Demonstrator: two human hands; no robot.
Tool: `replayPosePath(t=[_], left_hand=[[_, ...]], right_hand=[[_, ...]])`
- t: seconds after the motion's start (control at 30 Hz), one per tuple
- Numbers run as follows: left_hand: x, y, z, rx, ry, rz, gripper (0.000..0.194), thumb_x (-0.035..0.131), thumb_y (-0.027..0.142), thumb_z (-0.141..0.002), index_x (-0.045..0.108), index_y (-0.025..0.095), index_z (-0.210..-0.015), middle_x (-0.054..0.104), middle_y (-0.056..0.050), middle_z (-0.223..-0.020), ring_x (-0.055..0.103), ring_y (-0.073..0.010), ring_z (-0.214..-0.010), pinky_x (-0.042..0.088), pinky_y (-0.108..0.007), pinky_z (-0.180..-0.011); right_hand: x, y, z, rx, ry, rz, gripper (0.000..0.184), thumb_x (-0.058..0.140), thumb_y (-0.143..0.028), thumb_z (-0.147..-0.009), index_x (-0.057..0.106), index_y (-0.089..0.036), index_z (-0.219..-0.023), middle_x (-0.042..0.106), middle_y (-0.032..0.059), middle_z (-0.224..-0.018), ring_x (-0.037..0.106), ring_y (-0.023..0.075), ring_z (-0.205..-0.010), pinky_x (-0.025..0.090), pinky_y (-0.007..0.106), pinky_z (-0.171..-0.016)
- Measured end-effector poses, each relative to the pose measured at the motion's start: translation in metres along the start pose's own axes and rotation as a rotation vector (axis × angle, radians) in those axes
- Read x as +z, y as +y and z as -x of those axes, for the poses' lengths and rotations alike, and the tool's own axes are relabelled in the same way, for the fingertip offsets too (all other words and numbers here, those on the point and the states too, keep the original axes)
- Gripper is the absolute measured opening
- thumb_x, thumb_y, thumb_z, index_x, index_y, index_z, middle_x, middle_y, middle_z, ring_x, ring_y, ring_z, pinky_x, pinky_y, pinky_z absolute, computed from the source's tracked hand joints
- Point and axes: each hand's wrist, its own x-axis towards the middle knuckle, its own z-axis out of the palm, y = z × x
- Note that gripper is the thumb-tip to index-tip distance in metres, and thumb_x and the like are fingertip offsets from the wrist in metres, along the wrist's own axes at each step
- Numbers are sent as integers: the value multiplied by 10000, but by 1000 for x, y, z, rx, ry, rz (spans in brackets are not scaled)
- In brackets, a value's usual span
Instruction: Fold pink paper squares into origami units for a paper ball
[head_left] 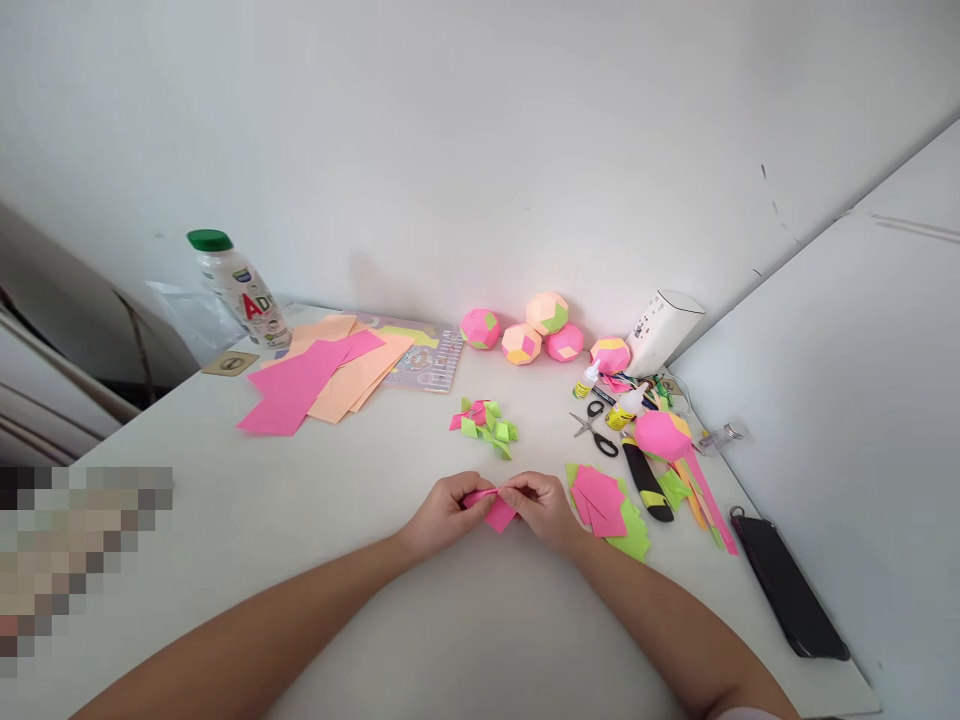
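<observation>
Between my two hands is a small piece of pink paper (500, 515), bent along its upper edge. My left hand (448, 512) pinches its left side with thumb and fingers. On the other side, my right hand (541, 508) grips the upper right part, thumb on top. Just beyond my hands lies a small heap of folded green and pink paper pieces (491, 432). Right of my right hand sits a stack of flat pink and green paper cut-outs (602, 505).
Paper balls (521, 343) rest against the wall. Scissors (596, 430), glue bottles (622, 410) and a black-and-yellow cutter (646, 478) lie at right, near a phone (791, 585). Coloured sheets (296, 385) and a white bottle (244, 295) are at left.
</observation>
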Motion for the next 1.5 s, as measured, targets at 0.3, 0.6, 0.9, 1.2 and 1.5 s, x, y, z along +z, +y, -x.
replayPosePath(t=[0.3,0.6,0.9,1.2,1.5], left_hand=[[-3,3,-3,-171,-40,212,248,537,396,-768,605,163,-818,625,-25,-761,556,-143,-674,444,-248,-597],[-2,-1,-5,-150,-61,283,318,598,434,-723,620,154,-874,653,-45,-812,595,-165,-734,474,-284,-657],[-1,-3,-7,-184,-35,317,350,614,424,-716,570,162,-942,538,29,-629,385,-54,-455,304,-184,-412],[-1,-3,-8,-173,-73,268,345,615,441,-706,596,152,-893,557,20,-626,393,-60,-461,303,-185,-410],[-1,-5,-7,-153,-12,304,337,625,445,-704,594,154,-872,497,49,-573,380,-54,-447,314,-185,-418]], right_hand=[[-3,-3,-2,138,-19,-105,342,419,-424,-868,597,-164,-735,518,-5,-599,490,109,-521,407,228,-491],[0,1,-1,11,-27,27,222,560,-359,-800,655,-183,-898,642,44,-810,581,154,-720,480,264,-629],[1,4,0,10,30,52,195,537,-348,-820,611,-189,-906,626,44,-813,579,140,-676,476,240,-563],[4,-1,0,-168,50,151,194,555,-313,-815,650,-218,-955,639,76,-996,591,200,-911,481,326,-789],[2,0,1,-92,-15,105,244,512,-313,-847,660,-202,-1005,685,54,-918,618,177,-816,489,294,-713]])
